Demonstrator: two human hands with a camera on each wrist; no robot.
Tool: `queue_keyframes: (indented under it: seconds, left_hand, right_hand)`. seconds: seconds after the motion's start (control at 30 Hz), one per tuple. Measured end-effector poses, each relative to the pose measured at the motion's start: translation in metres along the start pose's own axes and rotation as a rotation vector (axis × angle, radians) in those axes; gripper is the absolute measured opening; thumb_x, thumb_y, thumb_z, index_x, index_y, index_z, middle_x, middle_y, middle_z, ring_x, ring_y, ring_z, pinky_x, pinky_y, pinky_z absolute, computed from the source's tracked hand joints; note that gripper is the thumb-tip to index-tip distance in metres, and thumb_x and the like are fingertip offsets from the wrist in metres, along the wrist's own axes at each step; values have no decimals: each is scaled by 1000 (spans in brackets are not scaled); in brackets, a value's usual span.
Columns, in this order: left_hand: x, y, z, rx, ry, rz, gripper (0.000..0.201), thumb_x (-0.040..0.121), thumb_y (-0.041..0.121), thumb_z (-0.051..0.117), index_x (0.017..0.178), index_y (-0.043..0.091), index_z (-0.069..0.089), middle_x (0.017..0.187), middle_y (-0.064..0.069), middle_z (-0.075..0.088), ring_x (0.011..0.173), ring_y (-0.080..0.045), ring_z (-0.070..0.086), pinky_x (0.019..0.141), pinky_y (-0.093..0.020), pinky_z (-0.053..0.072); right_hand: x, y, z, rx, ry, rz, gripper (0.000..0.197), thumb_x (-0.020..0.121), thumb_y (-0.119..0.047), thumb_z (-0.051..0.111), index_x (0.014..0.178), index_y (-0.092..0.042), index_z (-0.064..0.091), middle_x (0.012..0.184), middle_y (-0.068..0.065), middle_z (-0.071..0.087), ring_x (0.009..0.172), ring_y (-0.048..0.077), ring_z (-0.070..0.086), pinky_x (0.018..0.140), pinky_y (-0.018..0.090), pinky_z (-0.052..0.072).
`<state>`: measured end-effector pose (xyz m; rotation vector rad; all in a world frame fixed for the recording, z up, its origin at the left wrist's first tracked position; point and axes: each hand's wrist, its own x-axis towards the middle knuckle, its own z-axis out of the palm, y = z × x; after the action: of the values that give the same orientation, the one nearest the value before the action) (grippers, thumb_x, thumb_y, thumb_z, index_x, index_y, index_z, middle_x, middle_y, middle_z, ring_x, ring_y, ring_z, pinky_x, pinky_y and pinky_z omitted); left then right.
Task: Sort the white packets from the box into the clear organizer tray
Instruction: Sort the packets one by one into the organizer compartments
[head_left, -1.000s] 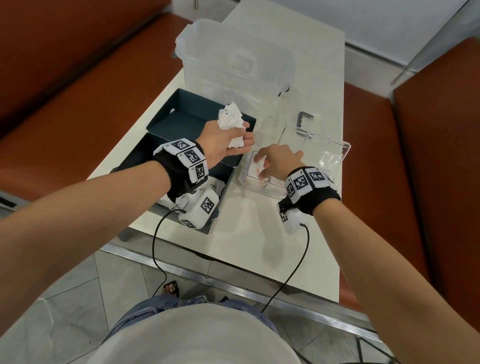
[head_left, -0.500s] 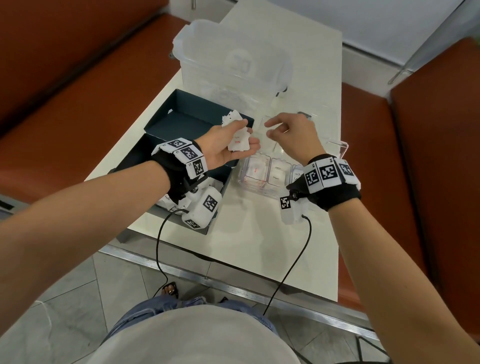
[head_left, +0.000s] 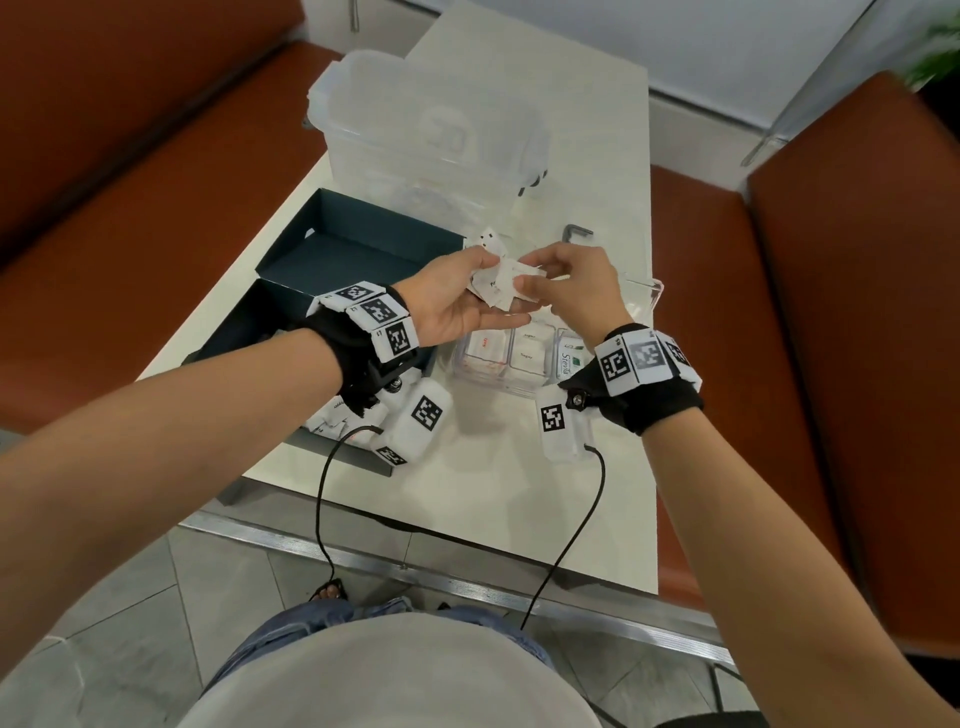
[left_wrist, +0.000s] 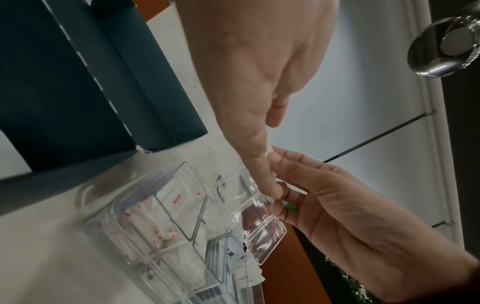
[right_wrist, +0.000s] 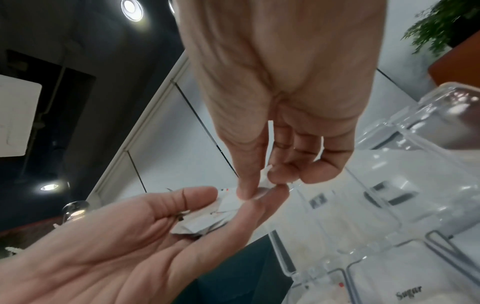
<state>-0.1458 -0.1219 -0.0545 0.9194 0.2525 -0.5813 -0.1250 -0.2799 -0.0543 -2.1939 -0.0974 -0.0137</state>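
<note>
My left hand (head_left: 493, 291) is held palm-up above the table and grips a small bunch of white packets (head_left: 491, 283) under its thumb. My right hand (head_left: 525, 273) meets it from the right and pinches one white packet (right_wrist: 267, 182) of that bunch between thumb and fingertips. Just below both hands stands the clear organizer tray (head_left: 470, 371), its compartments holding packets, one marked "Sugar" (right_wrist: 409, 292). Its clear lid (head_left: 644, 299) stands open behind. The dark box (head_left: 358, 244) lies to the left, and more white packets (head_left: 332, 421) show under my left wrist.
A large translucent lidded container (head_left: 426, 130) stands at the back of the white table (head_left: 467, 499). A small bent metal key (head_left: 576, 234) lies behind the tray. Orange benches (head_left: 727, 312) flank the table. Two black cables hang over the near table edge.
My right hand has lifted out of the organizer tray, come up to my left hand and pinched a packet from the bunch. The left hand has stayed over the box corner.
</note>
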Motion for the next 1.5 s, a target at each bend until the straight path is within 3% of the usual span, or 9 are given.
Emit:
queue_keyframes:
  seconds: [0.3, 0.47, 0.6, 0.67, 0.8, 1.07, 1.2, 1.4, 1.5]
  left_hand:
    - [10, -8, 5, 111, 80, 99, 28, 102, 0, 37, 127, -3, 48, 119, -31, 61, 93, -31, 68, 79, -37, 59]
    - [12, 2, -7, 94, 184, 192, 23, 101, -1, 37, 122, -1, 47, 115, -28, 61, 90, -29, 68, 76, -35, 60]
    - [9, 6, -17, 104, 219, 224, 22, 102, -1, 37, 121, -1, 48, 113, -27, 62, 89, -29, 69, 71, -32, 61]
    - [6, 6, -21, 97, 220, 234, 22, 101, -1, 37, 120, -1, 48, 106, -25, 64, 86, -28, 69, 68, -31, 61]
    - [3, 6, -29, 82, 217, 225, 21, 101, -1, 39, 120, 1, 48, 104, -24, 64, 87, -28, 69, 73, -34, 61]
    - [1, 5, -39, 71, 224, 208, 20, 101, 0, 41, 119, 2, 50, 105, -23, 66, 90, -28, 70, 77, -36, 60]
    - [3, 3, -41, 53, 228, 194, 20, 100, 0, 43, 119, 3, 50, 110, -24, 64, 95, -30, 69, 87, -40, 57]
    - [5, 1, -41, 57, 215, 182, 24, 100, -1, 42, 123, 0, 49, 104, -24, 65, 92, -30, 69, 85, -40, 58]
    - [5, 1, -40, 63, 202, 176, 25, 100, -1, 43, 124, -1, 49, 107, -25, 64, 95, -32, 68, 85, -40, 58]
  right_hand:
    - [4, 21, -33, 78, 54, 167, 7, 86, -7, 66, 93, -8, 68, 72, 3, 65, 56, 12, 60, 62, 26, 54]
    - [0, 18, -22, -227, -157, 43, 14, 93, -11, 55, 91, -19, 67, 83, 3, 67, 59, 14, 59, 47, 10, 44]
    - [3, 6, -3, -309, -329, 86, 21, 99, -8, 41, 101, -11, 62, 100, 9, 57, 71, 29, 67, 58, 34, 59]
    - [7, 3, 4, -370, -407, 39, 28, 99, -2, 39, 105, -11, 64, 104, 10, 53, 79, 30, 67, 62, 32, 59]
    - [13, 1, 15, -434, -366, -38, 28, 93, 1, 51, 114, -15, 61, 96, 11, 59, 80, 23, 61, 66, 29, 55]
    - [14, 8, 31, -432, -373, -5, 15, 86, -3, 66, 100, -4, 67, 99, 15, 70, 83, 21, 62, 85, 33, 52]
    - [12, 13, 39, -488, -366, -5, 19, 82, -6, 71, 101, -6, 69, 98, 12, 67, 89, 22, 61, 78, 24, 43]
    - [12, 23, 52, -593, -337, -32, 24, 79, -13, 76, 100, -7, 67, 96, 8, 62, 99, 23, 58, 75, 21, 32]
    - [11, 25, 51, -572, -281, -53, 26, 79, -15, 76, 101, -8, 67, 96, 9, 61, 88, 18, 53, 74, 21, 33]
